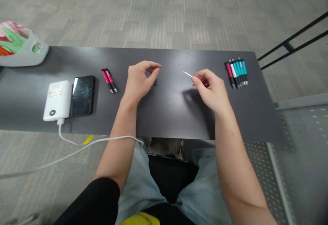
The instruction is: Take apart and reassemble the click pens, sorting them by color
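Observation:
My right hand [211,90] is closed over the table, with thumb and fingers pinching a thin white pen refill [188,74] that points up and left. A bit of a pink-red part shows between those fingers, mostly hidden by them. My left hand [142,79] is curled, thumb and index finger close together. A small dark piece [155,82] shows just below its thumb; whether it is held or lies on the table I cannot tell. Two pink-and-black pens [109,80] lie left of my left hand. To the right of my right hand is a row of several pens [237,73], pink, white and teal.
On the dark table [166,115] a white power bank [58,98] lies against a black phone [83,95]. Its white cable [102,139] crosses my left forearm. A white basket [38,52] with colourful contents stands far left. Black metal bars [289,45] are beyond the right edge.

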`<state>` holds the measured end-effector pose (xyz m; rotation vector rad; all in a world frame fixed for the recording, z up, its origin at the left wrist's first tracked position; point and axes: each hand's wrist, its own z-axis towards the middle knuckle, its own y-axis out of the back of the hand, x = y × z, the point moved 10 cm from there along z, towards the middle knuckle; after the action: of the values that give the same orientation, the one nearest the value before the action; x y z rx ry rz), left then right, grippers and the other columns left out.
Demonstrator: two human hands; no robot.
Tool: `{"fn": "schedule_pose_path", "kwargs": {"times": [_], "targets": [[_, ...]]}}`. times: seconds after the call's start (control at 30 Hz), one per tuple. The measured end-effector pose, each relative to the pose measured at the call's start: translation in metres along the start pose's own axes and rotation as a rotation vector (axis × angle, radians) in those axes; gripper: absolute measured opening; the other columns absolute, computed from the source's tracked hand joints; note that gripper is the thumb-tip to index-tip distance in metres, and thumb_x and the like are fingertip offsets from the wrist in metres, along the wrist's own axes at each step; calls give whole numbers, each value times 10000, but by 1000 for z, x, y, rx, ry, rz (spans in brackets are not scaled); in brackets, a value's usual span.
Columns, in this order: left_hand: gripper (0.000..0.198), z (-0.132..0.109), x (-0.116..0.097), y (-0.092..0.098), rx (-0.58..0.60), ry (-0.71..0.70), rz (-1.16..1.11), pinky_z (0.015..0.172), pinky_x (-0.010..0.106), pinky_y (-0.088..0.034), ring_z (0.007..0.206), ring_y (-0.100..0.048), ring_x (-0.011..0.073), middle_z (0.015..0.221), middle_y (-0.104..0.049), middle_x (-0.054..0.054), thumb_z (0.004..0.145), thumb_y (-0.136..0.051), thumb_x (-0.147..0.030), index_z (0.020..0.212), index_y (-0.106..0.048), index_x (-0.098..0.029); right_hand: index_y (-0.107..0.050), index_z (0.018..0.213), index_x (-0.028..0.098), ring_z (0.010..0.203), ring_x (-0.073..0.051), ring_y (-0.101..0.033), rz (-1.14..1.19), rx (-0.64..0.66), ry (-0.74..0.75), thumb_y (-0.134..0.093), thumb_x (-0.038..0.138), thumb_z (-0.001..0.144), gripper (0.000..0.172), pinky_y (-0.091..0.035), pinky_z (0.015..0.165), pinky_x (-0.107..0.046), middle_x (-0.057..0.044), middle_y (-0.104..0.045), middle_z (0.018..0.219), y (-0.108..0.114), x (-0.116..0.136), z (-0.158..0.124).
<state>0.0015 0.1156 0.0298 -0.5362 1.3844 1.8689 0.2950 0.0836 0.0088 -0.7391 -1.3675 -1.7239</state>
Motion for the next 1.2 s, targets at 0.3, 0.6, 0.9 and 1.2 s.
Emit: {"fn": "schedule_pose_path", "kwargs": {"times": [0.3, 0.6, 0.9, 1.2], "targets": [[95, -5, 2, -24, 128, 35, 170, 1401, 724, -446, 1187, -876, 389, 1152, -979, 20, 1098, -860, -378, 1085, -954, -390, -763, 1011, 319, 836, -265, -670, 5, -34, -31, -911, 635, 1075, 355, -572, 828, -437, -24, -773, 911, 10, -14, 1], [129, -10, -12, -41, 254, -28, 260, 1452, 791, -304, 1440, -749, 435, 1352, -959, 56, 1134, -829, -283, 1067, -900, -367, -763, 1024, 318, 846, -260, -670, 8, -18, -34, -896, 596, 1081, 313, -567, 829, -426, -22, -765, 925, 2, -16, 1], [75, -10, -8, -40, 267, -17, 264, 1452, 764, -307, 1391, -769, 435, 1325, -945, 60, 1135, -852, -349, 1183, -893, -390, -783, 1026, 321, 839, -262, -685, 23, -17, -28, -902, 618, 1060, 322, -575, 853, -444, -20, -808, 938, 0, -17, 0], [165, -8, 10, -34, 241, 47, 246, 1439, 775, -305, 1477, -745, 456, 1400, -954, 51, 1099, -885, -328, 1245, -908, -403, -787, 1026, 322, 852, -265, -691, 25, 20, -36, -907, 646, 1068, 348, -591, 871, -443, -27, -809, 948, -6, -11, -1]]}}
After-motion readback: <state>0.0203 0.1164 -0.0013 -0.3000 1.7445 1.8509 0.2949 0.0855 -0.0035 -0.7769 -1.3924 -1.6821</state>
